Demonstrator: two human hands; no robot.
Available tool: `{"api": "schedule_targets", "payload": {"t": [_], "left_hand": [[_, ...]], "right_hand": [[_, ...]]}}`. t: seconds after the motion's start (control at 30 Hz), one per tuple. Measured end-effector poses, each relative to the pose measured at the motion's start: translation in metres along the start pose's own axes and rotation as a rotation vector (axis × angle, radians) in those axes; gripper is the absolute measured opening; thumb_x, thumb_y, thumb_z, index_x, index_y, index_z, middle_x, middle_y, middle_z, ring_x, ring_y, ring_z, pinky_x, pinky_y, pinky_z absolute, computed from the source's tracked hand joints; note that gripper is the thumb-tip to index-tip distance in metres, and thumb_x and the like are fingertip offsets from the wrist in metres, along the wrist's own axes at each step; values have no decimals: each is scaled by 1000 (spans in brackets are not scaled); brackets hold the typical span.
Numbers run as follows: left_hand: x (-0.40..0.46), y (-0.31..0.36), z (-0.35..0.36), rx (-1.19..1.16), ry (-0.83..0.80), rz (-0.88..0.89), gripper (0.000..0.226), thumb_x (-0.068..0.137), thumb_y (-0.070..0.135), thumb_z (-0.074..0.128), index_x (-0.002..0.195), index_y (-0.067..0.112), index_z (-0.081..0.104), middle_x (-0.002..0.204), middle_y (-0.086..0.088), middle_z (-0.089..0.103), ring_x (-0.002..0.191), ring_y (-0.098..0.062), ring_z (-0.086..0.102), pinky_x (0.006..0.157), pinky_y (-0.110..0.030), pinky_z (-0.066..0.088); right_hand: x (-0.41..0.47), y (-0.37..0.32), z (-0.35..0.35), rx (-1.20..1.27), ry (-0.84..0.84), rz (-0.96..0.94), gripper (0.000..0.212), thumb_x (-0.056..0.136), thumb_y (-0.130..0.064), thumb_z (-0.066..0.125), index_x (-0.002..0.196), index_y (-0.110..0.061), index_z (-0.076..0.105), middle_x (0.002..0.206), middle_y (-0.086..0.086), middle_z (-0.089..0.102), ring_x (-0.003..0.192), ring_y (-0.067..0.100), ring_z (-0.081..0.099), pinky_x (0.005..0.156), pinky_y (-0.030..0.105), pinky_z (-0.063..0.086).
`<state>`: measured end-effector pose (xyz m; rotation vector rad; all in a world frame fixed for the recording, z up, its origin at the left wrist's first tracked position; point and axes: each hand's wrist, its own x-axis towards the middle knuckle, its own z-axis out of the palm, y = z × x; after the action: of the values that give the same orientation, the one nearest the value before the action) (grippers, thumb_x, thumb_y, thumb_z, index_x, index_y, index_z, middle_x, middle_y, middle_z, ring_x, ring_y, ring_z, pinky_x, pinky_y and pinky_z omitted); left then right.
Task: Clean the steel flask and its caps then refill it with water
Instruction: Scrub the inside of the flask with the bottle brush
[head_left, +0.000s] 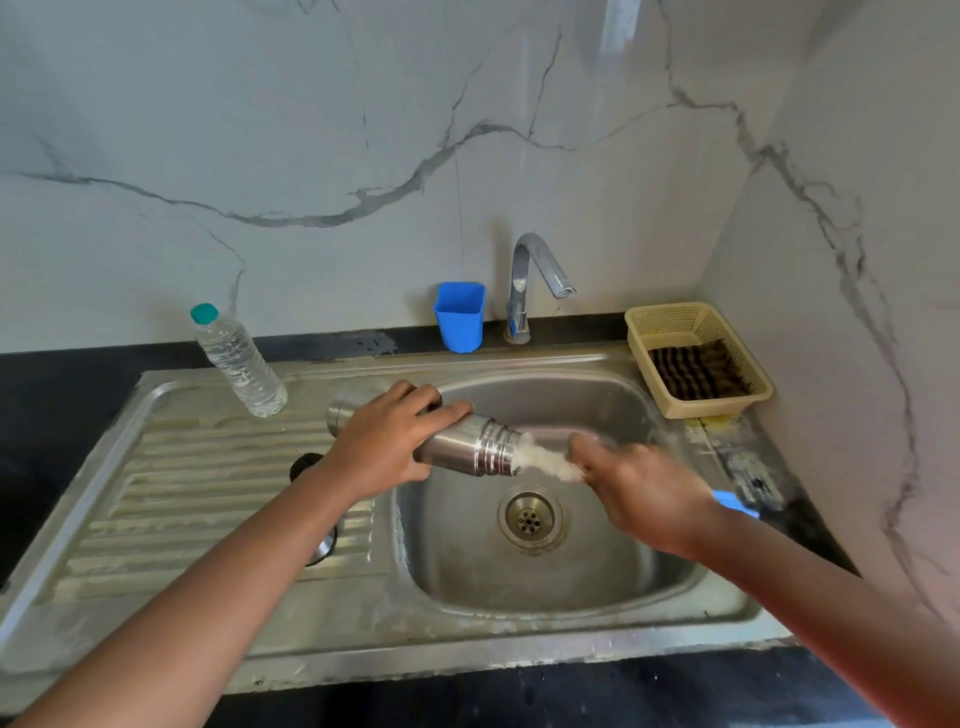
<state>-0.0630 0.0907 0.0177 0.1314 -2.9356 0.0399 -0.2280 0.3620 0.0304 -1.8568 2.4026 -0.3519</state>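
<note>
left hand (387, 441) grips the steel flask (470, 444) tilted over the sink (545, 582); right hand (644, 488) clutches a white bottle brush (545, 460) at its mouth.

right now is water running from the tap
No, the tap shows no stream under its spout, while the left hand holds the flask sideways over the sink and the right hand works a white brush at its mouth.

Brushed steel flask (457, 447) gleams with a ribbed neck; the steel sink (519, 618) looks dull and stained, the tap (530, 270) mirror-bright chrome, the basket (670, 322) perforated plastic.
</note>
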Motion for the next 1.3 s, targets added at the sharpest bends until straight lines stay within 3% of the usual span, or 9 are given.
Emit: {"api": "schedule_targets", "payload": {"t": [0.1,0.17,0.37,0.6,0.7,0.83,0.93,1.07,1.3], "left_hand": [[8,10,2,43,68,87,90,54,26,90,135,29,51,112,-3,59,98,-24,55,73,-37,55],[16,21,2,72,102,159,90,56,24,90,137,29,49,114,-5,59,100,-25,54,82,-40,54],[29,37,6,80,125,132,91,51,21,92,134,27,54,112,-6,59,98,-26,54,79,-39,54],[18,17,16,100,74,24,93,48,17,91,132,26,54,114,-10,61,99,-30,60,87,-44,54],[15,15,20,61,2,-21,91,50,20,89,134,28,54,111,-6,64,98,-28,62,87,-43,53],[15,34,21,-56,-30,-68,87,58,32,81,139,32,48,108,-1,65,97,-25,61,75,-38,54],[14,42,19,-78,-5,-85,88,56,33,80,137,35,45,104,1,64,93,-23,61,66,-35,53],[4,23,18,-14,-1,-95,91,56,29,85,138,34,48,107,1,63,94,-23,59,72,-35,52],[12,39,19,21,37,-25,89,54,24,85,137,30,51,107,-2,61,96,-24,57,80,-38,53]], "right_hand": [[3,-2,0,1046,-287,325,14,102,-15,50,93,-19,39,62,-2,46,49,14,33,43,26,23],[5,-4,2,1299,-340,458,11,102,-17,51,95,-17,43,61,0,44,50,14,23,42,24,15],[11,-8,0,727,-151,421,12,100,-25,55,102,-19,45,65,1,71,51,0,55,60,25,41],[-3,28,9,611,-228,426,33,104,-19,44,82,-27,67,60,-10,55,60,6,53,70,27,44],[0,35,17,198,-4,327,19,101,-24,52,86,-27,64,72,-7,61,67,15,60,60,30,45],[12,18,32,-252,438,-25,13,77,-4,68,82,-16,69,74,0,65,65,25,60,56,33,43],[17,19,31,-287,506,-98,24,68,4,75,82,-15,68,74,1,64,65,25,56,58,34,40],[2,51,25,-310,454,-96,34,65,5,81,92,-13,71,79,3,69,66,27,60,57,33,49],[9,15,35,-197,406,-44,23,65,-7,83,78,-18,67,66,-4,62,55,21,60,39,26,39]]}}
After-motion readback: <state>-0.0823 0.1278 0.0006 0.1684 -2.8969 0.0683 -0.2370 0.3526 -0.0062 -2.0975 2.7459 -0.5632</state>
